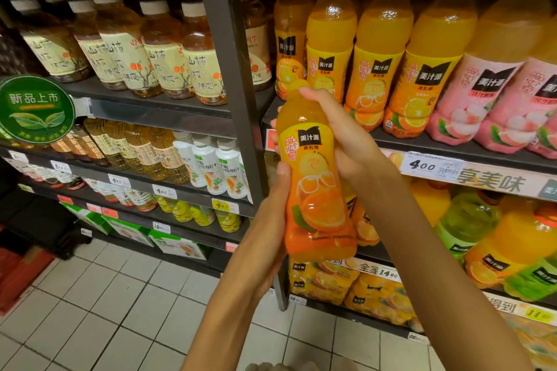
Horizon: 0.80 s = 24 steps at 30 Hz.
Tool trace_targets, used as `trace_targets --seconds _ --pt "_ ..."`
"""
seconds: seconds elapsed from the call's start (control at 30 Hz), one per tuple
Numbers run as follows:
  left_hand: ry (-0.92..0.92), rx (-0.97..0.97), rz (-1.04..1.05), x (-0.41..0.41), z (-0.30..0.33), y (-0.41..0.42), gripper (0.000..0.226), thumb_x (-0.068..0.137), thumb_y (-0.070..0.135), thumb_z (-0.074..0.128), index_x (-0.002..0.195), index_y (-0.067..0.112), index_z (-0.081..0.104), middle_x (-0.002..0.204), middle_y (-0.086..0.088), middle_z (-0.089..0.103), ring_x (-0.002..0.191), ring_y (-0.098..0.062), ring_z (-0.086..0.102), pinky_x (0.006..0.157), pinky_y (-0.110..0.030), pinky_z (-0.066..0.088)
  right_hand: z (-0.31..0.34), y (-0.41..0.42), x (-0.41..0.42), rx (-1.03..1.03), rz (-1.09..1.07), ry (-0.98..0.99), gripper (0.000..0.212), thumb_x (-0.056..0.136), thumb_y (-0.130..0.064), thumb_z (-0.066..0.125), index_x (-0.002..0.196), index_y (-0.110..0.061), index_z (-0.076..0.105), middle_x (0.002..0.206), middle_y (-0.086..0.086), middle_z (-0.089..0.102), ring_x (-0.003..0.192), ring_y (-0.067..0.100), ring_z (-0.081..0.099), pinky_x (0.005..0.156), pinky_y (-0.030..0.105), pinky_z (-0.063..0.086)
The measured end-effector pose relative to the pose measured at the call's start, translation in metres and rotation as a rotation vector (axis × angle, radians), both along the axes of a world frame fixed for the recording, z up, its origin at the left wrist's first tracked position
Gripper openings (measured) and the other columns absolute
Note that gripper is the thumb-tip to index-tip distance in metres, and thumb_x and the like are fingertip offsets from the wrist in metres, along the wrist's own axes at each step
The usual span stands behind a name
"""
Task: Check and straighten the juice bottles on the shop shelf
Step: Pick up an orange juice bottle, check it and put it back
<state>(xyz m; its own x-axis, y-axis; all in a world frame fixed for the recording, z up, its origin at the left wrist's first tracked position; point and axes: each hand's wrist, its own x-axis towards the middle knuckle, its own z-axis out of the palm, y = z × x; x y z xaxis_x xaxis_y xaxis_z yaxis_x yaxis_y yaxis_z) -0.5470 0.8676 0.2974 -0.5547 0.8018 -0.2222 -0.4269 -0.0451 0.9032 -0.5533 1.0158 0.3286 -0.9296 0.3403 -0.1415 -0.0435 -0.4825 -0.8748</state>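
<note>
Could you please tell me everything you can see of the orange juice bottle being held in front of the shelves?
The orange juice bottle looks like clear plastic, full of orange juice, with an orange label showing orange slices and a black brand patch. It is held off the shelf, nearly upright, top leaning slightly left. The right hand grips its neck, hiding the cap; the left hand holds its lower body, thumb on the label.

orange juice bottles [378, 48]: 4 front-row on shelf, 1 held | pink bottles [482, 99]: 2 | hands: 2
</note>
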Motion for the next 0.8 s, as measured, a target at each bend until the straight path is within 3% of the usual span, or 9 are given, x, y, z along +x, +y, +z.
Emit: trace_targets --seconds 0.1,0.2,0.33,0.47,0.53,0.6,0.67,0.73,0.8 --pt "0.091 -0.043 -0.004 0.001 0.005 0.001 0.042 0.081 0.055 0.047 0.109 0.029 0.065 0.109 -0.005 0.073 0.101 -0.019 0.069 0.073 -0.023 0.056 0.003 0.002 0.000 0.039 -0.038 -0.039 0.038 0.088 -0.034 0.063 0.116 -0.009 0.061 0.104 0.018 0.071 0.084 0.028 0.070 0.068 0.036 0.060" --pt "0.068 0.007 -0.076 0.006 0.010 -0.008 0.026 0.068 0.052 0.059 0.084 0.040 0.076 0.093 0.006 0.076 0.086 -0.011 0.072 0.065 -0.021 0.057 0.001 0.005 0.000 -0.007 -0.024 -0.033 0.040 0.089 -0.040 0.061 0.120 -0.014 0.060 0.107 0.014 0.070 0.091 0.026 0.070 0.072 0.036 0.060" --pt "-0.020 0.106 -0.096 0.007 0.013 -0.010 0.011 0.075 0.048 0.068 0.077 0.041 0.077 0.091 0.003 0.076 0.084 -0.012 0.073 0.064 -0.023 0.057 -0.008 0.010 0.002 -0.067 0.027 0.014 0.029 0.092 -0.042 0.055 0.104 -0.018 0.065 0.090 0.008 0.075 0.081 0.021 0.073 0.063 0.034 0.059" --pt "-0.133 0.195 -0.067 0.008 0.018 -0.011 0.021 0.057 0.043 0.065 0.070 0.033 0.078 0.083 -0.005 0.076 0.072 -0.015 0.073 0.056 -0.026 0.057 -0.016 0.008 0.001 -0.103 0.071 -0.007 0.034 0.090 -0.039 0.059 0.076 -0.013 0.077 0.085 0.019 0.073 0.079 0.030 0.073 0.069 0.044 0.060" --pt "-0.160 0.205 -0.066 0.007 0.018 -0.012 0.024 0.055 0.042 0.066 0.071 0.029 0.079 0.084 -0.008 0.076 0.071 -0.017 0.073 0.055 -0.027 0.058 -0.016 0.007 0.002 -0.103 0.072 -0.025 0.033 0.090 -0.039 0.059 0.081 -0.012 0.076 0.082 0.019 0.073 0.075 0.029 0.073 0.064 0.042 0.060" --pt "-0.165 0.198 -0.065 0.006 0.016 -0.011 0.022 0.061 0.041 0.066 0.073 0.028 0.079 0.086 -0.009 0.076 0.074 -0.018 0.074 0.057 -0.029 0.059 -0.013 0.005 0.004 -0.089 0.042 -0.034 0.025 0.089 -0.037 0.061 0.090 -0.013 0.067 0.076 0.015 0.074 0.068 0.026 0.073 0.053 0.036 0.058" --pt "-0.193 0.194 -0.067 0.005 0.012 -0.010 0.018 0.072 0.041 0.072 0.079 0.026 0.079 0.091 -0.010 0.076 0.079 -0.020 0.074 0.062 -0.032 0.060 -0.011 0.005 0.004 -0.073 -0.004 -0.047 0.022 0.088 -0.035 0.063 0.082 -0.015 0.067 0.070 0.012 0.073 0.061 0.023 0.072 0.046 0.031 0.055" --pt "-0.223 0.180 -0.085 0.002 0.008 -0.009 0.023 0.070 0.040 0.074 0.085 0.023 0.079 0.099 -0.013 0.074 0.087 -0.024 0.073 0.069 -0.038 0.060 -0.007 0.007 0.002 -0.025 -0.041 -0.053 0.022 0.088 -0.035 0.064 0.094 -0.014 0.067 0.078 0.011 0.074 0.066 0.022 0.073 0.050 0.031 0.056" --pt "-0.234 0.169 -0.120 -0.002 0.003 -0.008 0.046 0.056 0.040 0.087 0.095 0.018 0.077 0.109 -0.018 0.070 0.097 -0.030 0.069 0.082 -0.049 0.057 -0.003 0.010 0.000 0.038 -0.064 -0.038 0.030 0.089 -0.035 0.062 0.109 -0.013 0.061 0.093 0.014 0.073 0.079 0.024 0.073 0.063 0.035 0.060"
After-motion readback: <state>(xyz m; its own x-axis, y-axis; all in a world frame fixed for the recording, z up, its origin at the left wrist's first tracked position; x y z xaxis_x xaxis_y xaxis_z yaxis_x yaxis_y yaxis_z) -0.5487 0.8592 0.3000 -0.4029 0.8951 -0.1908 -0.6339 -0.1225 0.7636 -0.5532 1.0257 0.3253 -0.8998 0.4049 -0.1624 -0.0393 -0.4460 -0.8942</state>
